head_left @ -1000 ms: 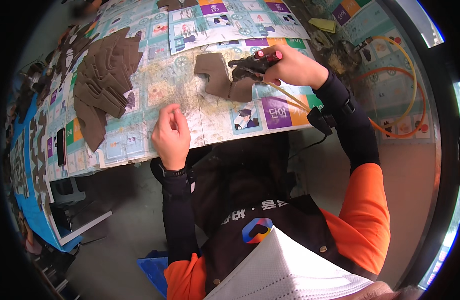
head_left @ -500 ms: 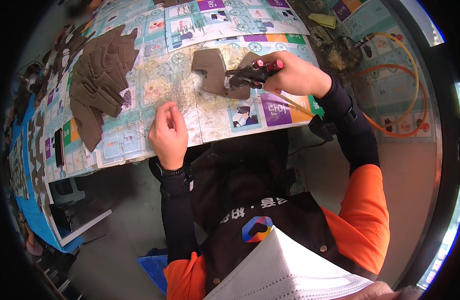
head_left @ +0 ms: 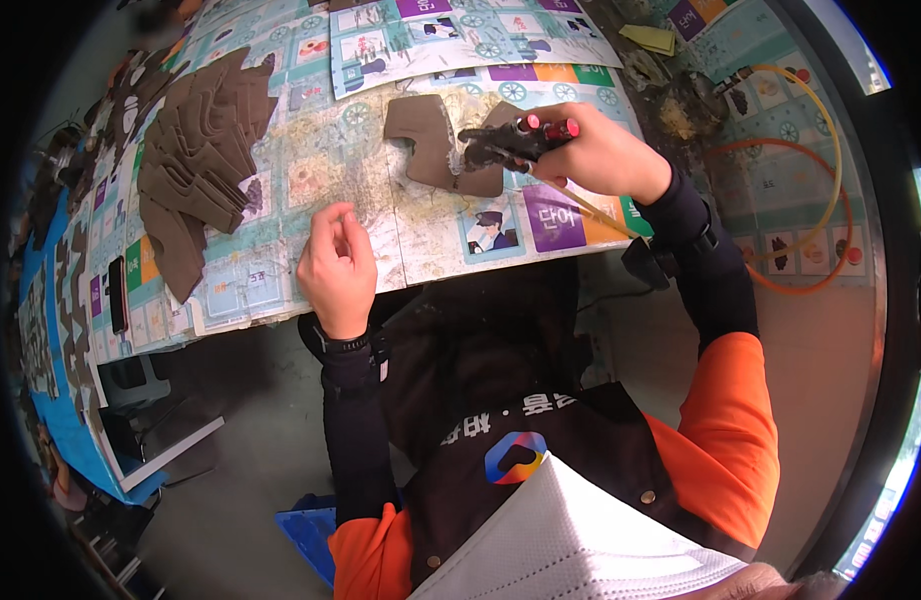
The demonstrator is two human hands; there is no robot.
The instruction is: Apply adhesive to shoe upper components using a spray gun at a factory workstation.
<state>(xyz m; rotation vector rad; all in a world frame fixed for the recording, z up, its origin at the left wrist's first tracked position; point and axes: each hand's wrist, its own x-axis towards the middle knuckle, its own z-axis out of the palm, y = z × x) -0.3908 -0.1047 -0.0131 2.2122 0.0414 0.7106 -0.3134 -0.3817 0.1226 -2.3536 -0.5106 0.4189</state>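
My right hand is wrapped round a black glue gun with red knobs, its nozzle pointing left. Below the nozzle a brown, cut-out fabric piece lies flat on the table, with a pale strip along its inner edge. Part of this piece is hidden under the gun and hand. At the table's front edge, left of the piece, my left hand rests with its fingers loosely curled in and nothing visible in them. A pile of similar brown pieces lies fanned out farther left.
Yellow and orange hoses loop on the right. A dirty metal fitting and a yellow pad sit at the far right. Printed sheets cover the table. A phone lies near the left edge.
My right hand has moved slightly right with the glue gun, uncovering more of the piece's pale inner edge. My left hand has stayed put.
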